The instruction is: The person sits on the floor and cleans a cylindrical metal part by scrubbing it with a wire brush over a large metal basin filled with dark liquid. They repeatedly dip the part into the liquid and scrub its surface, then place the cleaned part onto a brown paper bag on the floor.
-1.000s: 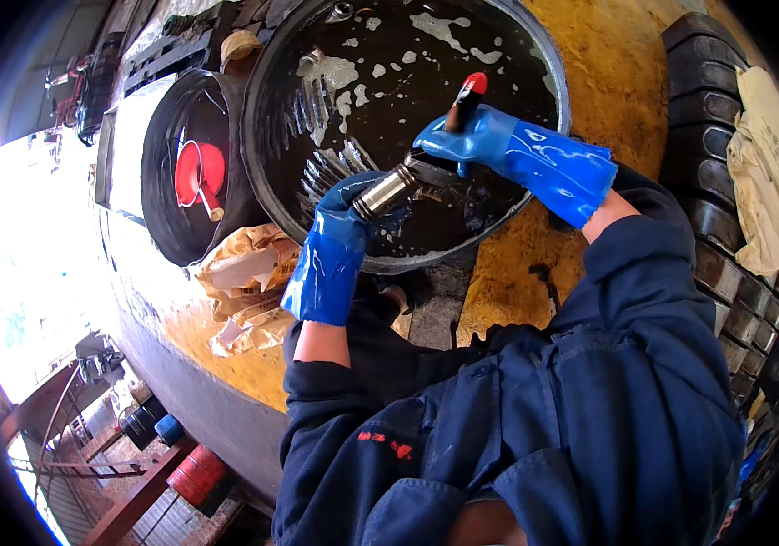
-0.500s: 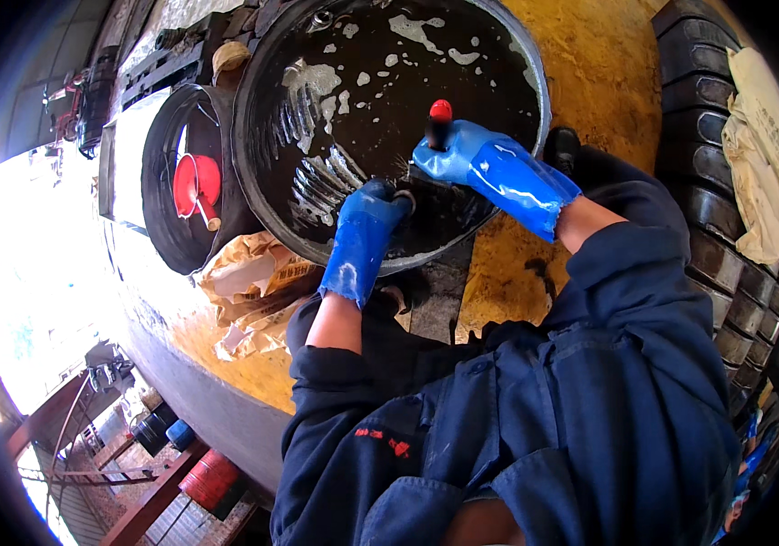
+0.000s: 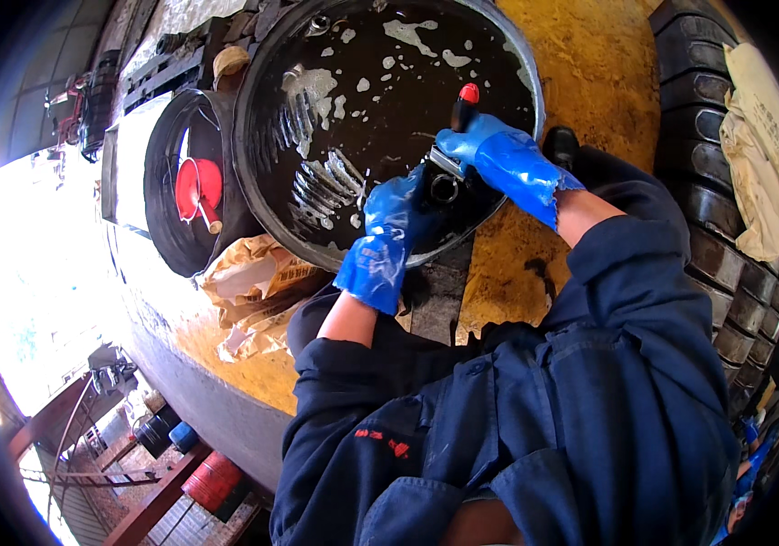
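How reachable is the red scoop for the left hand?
Likely no: the left hand appears to hold a hollow metal cylinder, and the round tub's rim separates it from the red scoop.

Grimy tub (image 3: 536,96) and red drum (image 3: 211,482) suggest a workshop.

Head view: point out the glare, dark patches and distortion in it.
Head view: glare bleaches the far left white; head view: the gloved right hand shines, while the basin is too dark inside to show its bottom; head view: black corners, and the edge of the yellow floor bows at lower left, likely fisheye bending.
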The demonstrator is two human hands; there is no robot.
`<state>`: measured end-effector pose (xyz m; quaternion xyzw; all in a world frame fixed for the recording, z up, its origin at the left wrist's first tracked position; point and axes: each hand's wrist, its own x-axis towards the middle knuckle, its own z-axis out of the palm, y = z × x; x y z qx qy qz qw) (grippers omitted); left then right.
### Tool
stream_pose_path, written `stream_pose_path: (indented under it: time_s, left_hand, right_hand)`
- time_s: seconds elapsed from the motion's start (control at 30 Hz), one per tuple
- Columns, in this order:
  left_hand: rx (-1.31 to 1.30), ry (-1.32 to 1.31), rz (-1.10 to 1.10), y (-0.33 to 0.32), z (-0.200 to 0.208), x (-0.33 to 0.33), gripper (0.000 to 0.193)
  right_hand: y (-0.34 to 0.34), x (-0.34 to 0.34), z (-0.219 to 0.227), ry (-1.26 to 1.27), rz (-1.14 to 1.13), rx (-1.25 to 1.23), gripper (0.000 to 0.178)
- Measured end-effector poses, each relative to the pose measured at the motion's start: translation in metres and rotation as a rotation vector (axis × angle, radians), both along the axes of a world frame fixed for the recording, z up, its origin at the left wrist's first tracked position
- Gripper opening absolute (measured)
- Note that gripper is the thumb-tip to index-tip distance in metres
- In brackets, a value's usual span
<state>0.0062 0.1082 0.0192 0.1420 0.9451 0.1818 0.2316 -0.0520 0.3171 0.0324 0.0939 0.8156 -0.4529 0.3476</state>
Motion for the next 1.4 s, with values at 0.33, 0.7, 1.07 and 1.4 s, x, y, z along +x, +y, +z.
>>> stream_pose_path:
  time_s: [0.33,0.7,1.07,1.4]
  left_hand:
    - [-0.085,0.157,0.07,0.024,-0.027,-0.013,0.047]
    - [1.091,-0.565,0.522,-0.039,-0.016,-0.031,0.044]
    - [1.174,-0.503,0.603,-0.083,0.004,0.013,0.042]
    - [0.313,-0.189,0.172,-0.096,-0.077,-0.017,0.058]
  right_hand:
    - [0.004,0.001,0.008,0.001,-0.09,-0.002,0.043]
    - [-0.003,-0.009,-0.002,0.27,0.015,0.075,0.039]
    - [-0.024,-0.006,-0.004,0.182,0.121,0.162,0.043]
    - [-0.051,-0.016,0.032,0.286,0.359,-0.576,0.032]
